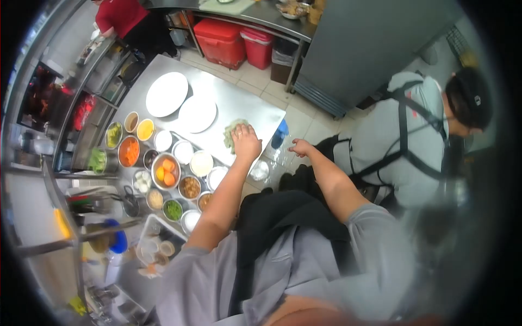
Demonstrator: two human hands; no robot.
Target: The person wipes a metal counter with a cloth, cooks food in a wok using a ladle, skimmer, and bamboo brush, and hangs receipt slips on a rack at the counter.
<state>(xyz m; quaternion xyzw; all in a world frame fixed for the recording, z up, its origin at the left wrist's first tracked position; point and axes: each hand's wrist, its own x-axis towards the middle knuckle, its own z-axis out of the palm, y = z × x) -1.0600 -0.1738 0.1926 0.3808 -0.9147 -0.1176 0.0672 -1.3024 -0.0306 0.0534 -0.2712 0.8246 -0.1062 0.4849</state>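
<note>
My left hand (246, 142) presses down on a crumpled greenish-grey cloth (229, 139) near the right part of a steel table (255, 108). Some of the cloth bunches out past the fingers on the left side. Beyond the table's edge, my right hand (302, 147) hangs in the air with its fingers loosely bent and apart, holding nothing that I can see. Two white plates, one larger (167, 94) and one smaller (197, 114), lie farther back on the same table.
Several containers stand left of my left arm, among them a bowl of eggs (166, 170), shredded carrot (129, 151) and chopped greens (173, 209). A co-worker in grey (418, 130) stands at right; another in red (122, 22) is at back left. Red bins (219, 43) sit under the counter.
</note>
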